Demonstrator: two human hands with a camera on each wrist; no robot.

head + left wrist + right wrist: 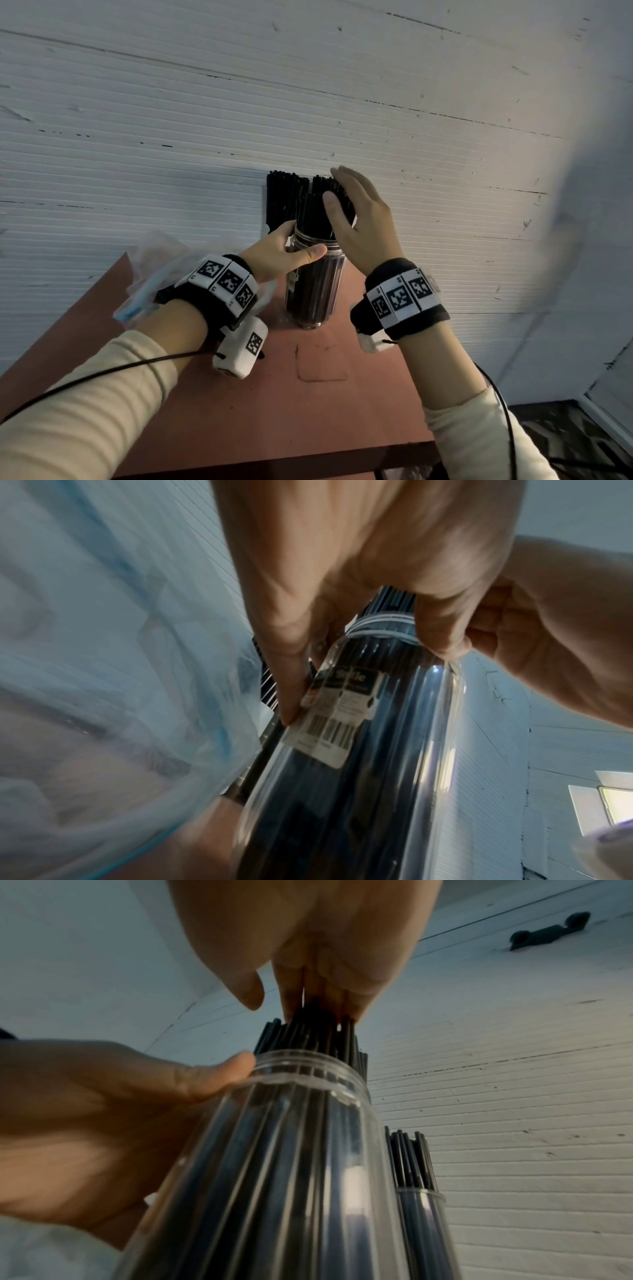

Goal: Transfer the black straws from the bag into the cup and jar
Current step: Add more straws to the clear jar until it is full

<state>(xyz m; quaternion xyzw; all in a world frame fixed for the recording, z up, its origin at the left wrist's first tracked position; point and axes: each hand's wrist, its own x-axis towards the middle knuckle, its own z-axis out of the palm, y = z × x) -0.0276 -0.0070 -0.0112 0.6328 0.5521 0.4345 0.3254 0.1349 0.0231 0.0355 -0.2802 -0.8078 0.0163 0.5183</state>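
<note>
You are at the tidying end of the filling step, I think: the clear jar [313, 284] stands in the middle of the head view on the reddish table [239, 394], already packed with black straws [310, 209] that rise well above its rim. Just behind it, a little to the upper left in that view, a second bundle of straws [282, 195] stands in the cup [423, 1229], which shows best at the lower right of the right wrist view, its clear rim around the dark stems. The bag [150, 270] lies crumpled at the left of the head view, behind your left wrist; whether straws remain inside it I cannot tell. Your left hand [281, 251] grips the jar at its threaded neck, thumb across the front and fingers curled round the far side, so the jar is kept steady. Your right hand [359, 222] is opened out, the fingers straight and close together, and their tips rest on the tops of the straws; it grasps nothing. The next move probably calls for a gentle push straight down to level the uneven ends while the left hand holds firm, because a sideways push could tip this tall, narrow jar. The straws are thin, matt black and all of one length, and the jar carries a small barcode label [329, 723].
</note>
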